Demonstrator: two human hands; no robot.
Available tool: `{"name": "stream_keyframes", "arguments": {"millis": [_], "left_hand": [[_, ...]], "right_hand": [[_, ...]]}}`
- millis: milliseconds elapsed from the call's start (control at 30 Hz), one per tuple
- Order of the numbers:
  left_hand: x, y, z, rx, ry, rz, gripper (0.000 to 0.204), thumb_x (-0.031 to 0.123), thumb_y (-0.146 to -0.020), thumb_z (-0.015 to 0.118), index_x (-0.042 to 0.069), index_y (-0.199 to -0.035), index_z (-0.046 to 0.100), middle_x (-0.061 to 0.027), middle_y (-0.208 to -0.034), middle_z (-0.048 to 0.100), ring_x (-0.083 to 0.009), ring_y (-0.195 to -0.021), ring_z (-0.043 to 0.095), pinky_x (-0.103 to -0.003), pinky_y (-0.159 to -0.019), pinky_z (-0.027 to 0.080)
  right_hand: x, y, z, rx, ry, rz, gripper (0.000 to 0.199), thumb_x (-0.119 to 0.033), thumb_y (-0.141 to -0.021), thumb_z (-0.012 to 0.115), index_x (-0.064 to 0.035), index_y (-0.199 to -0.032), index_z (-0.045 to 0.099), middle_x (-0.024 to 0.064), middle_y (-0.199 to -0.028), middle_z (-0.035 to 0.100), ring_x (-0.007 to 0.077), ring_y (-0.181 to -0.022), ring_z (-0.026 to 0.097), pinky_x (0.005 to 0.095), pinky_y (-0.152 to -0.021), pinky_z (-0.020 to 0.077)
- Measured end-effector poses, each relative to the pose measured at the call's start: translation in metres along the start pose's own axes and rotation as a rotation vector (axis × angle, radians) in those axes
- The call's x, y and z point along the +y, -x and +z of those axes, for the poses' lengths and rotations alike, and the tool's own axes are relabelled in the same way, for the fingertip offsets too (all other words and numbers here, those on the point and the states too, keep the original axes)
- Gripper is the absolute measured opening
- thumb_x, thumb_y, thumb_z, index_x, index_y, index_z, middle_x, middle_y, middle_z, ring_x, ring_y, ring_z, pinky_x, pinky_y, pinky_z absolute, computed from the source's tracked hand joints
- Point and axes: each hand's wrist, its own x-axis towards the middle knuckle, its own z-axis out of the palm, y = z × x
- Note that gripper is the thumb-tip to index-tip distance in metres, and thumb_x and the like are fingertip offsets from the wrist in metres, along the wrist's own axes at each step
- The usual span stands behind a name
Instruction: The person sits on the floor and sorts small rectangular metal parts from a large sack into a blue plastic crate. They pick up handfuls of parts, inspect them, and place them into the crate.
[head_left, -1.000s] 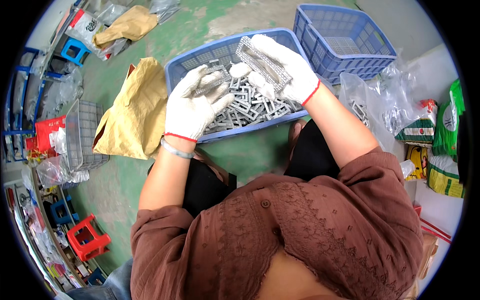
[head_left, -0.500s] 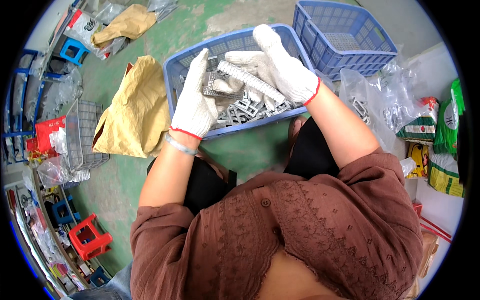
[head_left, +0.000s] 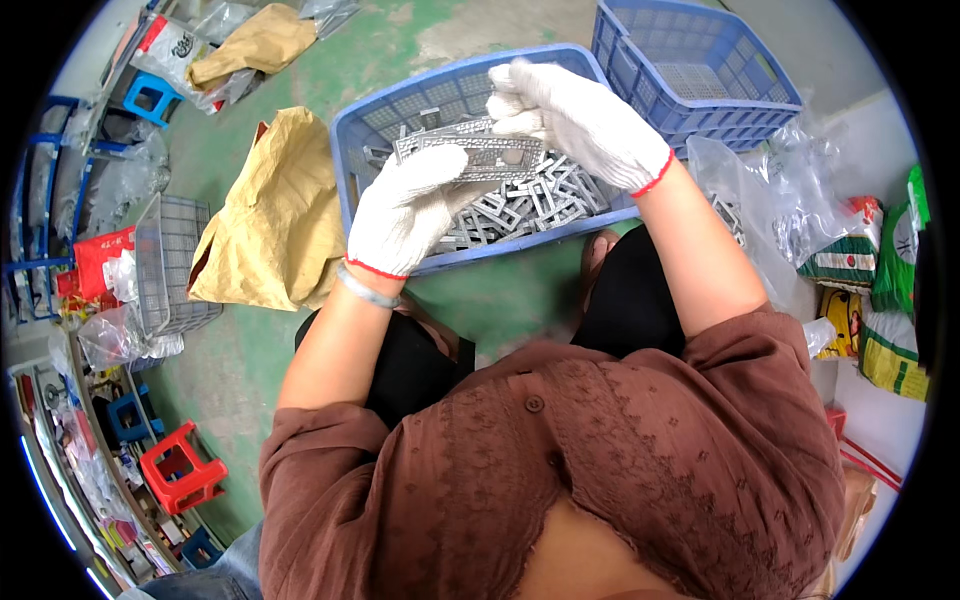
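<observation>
Both my hands wear white knit gloves with red cuffs. Between them they hold a stack of flat grey metal frame plates [head_left: 470,155] level above a blue plastic basket [head_left: 352,150]. My left hand [head_left: 405,215] grips the stack's left end from below. At the right end, my right hand [head_left: 575,115] pinches it with the fingers. Several loose grey metal frames [head_left: 535,200] lie piled in the basket under the stack.
A second blue basket [head_left: 700,70] stands at the back right. A brown paper sack [head_left: 275,215] lies left of the basket, with a wire basket [head_left: 165,265] beyond it. Clear plastic bags [head_left: 770,200] and coloured packets [head_left: 885,300] sit at the right. Red [head_left: 180,470] and blue stools stand at the left.
Both hands have turned the stack of metal frames from a tilted hold to level and drawn it together between them, above the basket.
</observation>
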Motion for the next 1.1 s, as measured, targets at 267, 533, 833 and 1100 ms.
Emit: {"name": "stream_keyframes", "arguments": {"millis": [267, 533, 833, 1100], "left_hand": [[0.007, 0.006, -0.002, -0.159, -0.014, 0.101, 0.053, -0.009, -0.084, 0.062, -0.005, -0.135, 0.051, -0.0216, -0.135, 0.057, -0.0349, -0.126, 0.056, -0.054, -0.110, 0.043], [0.027, 0.023, 0.001, -0.180, -0.385, 0.124, 0.066, -0.014, -0.071, 0.074, -0.006, -0.134, 0.054, -0.0168, -0.127, 0.063, -0.0301, -0.123, 0.058, -0.042, -0.108, 0.045], [0.035, 0.024, 0.000, -0.179, -0.545, 0.091, 0.066, -0.015, -0.074, 0.072, -0.004, -0.135, 0.052, -0.0163, -0.127, 0.063, -0.0334, -0.125, 0.058, -0.029, -0.078, 0.055], [0.031, 0.020, -0.013, -0.307, -0.389, 0.043, 0.067, -0.011, -0.079, 0.068, -0.004, -0.141, 0.046, -0.0186, -0.135, 0.058, -0.0301, -0.127, 0.057, -0.023, -0.061, 0.045]], "right_hand": [[-0.008, 0.024, 0.012, 0.023, 0.536, -0.390, 0.085, 0.006, -0.075, 0.078, -0.0040, -0.150, 0.038, 0.0129, -0.138, 0.051, 0.0214, -0.115, 0.057, 0.0362, -0.087, 0.0558], [-0.011, 0.031, 0.020, 0.006, 0.342, -0.636, 0.079, 0.006, -0.083, 0.062, -0.0022, -0.154, 0.029, 0.0143, -0.142, 0.050, 0.0212, -0.093, 0.062, 0.0334, -0.075, 0.0547], [-0.012, 0.035, 0.028, 0.051, 0.429, -0.719, 0.074, 0.004, -0.086, 0.064, -0.0018, -0.152, 0.032, 0.0131, -0.155, 0.038, 0.0226, -0.100, 0.062, 0.0351, -0.079, 0.0552], [-0.004, 0.027, 0.027, 0.212, 0.842, -0.838, 0.084, -0.011, -0.076, 0.076, -0.0076, -0.151, 0.038, 0.0170, -0.156, 0.035, 0.0313, -0.134, 0.046, 0.0419, -0.104, 0.0459]]}}
